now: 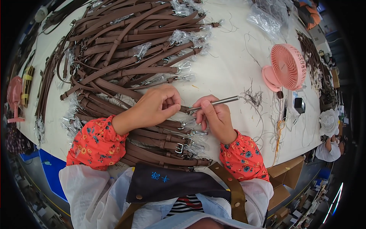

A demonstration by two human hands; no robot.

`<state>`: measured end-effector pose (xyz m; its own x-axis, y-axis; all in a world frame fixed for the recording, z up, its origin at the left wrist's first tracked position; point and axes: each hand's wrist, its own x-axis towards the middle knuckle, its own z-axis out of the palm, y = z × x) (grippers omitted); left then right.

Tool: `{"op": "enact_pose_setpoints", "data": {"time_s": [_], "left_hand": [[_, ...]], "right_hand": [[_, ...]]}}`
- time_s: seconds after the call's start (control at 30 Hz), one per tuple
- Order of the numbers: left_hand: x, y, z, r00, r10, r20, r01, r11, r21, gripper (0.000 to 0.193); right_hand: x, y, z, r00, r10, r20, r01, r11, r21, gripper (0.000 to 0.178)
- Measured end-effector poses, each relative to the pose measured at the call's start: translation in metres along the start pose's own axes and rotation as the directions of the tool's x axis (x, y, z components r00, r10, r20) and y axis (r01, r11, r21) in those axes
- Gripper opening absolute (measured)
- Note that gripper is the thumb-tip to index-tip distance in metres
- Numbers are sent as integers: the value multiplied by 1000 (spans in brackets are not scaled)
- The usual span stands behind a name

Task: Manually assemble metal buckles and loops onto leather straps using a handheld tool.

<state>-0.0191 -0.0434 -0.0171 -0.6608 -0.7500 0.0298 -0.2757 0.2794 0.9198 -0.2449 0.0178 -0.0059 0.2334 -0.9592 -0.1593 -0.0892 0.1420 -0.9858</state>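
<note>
My right hand (216, 119) is closed around a slim silver pen-shaped tool (228, 100), with a thin grey cord running from its far end. The tool's other end points left, toward the tip of a brown strap. Just left of it, my left hand (155, 106) is pinched, thumb against forefinger; whatever lies between them is too small to make out. Under and around both hands lie several brown straps (160, 144) with metal buckles and clasps, some wrapped in clear plastic. A large pile of similar straps (126, 36) spreads across the table beyond my left hand.
A pink fan (286, 66) stands on the white table (232, 49) at the right, near a tangle of dark threads (252, 98). Clear plastic bags (267, 19) lie at the far right. An open cardboard box (286, 177) sits below the right edge. Another pink fan (14, 97) is far left.
</note>
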Motion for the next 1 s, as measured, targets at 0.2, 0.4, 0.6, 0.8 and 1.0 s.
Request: {"op": "enact_pose_setpoints", "data": {"time_s": [0.2,0.4,0.6,0.8,1.0], "left_hand": [[3,18,7,999,11,-41,-9,999,40,12],[1,2,9,992,122,-13,-119,979,165,11],[4,5,9,988,147,-51,-138,978,154,9],[3,9,12,991,131,-1,-126,952,278,8],[5,4,13,990,137,-23,-123,940,318,7]], "right_hand": [[0,4,1,998,-30,-62,35,996,77,41],[1,4,3,998,-29,-59,34,996,82,41],[2,6,2,997,-39,-63,43,997,63,39],[2,6,2,998,-33,-59,37,997,64,38],[2,5,1,998,-14,-55,17,999,47,39]]}}
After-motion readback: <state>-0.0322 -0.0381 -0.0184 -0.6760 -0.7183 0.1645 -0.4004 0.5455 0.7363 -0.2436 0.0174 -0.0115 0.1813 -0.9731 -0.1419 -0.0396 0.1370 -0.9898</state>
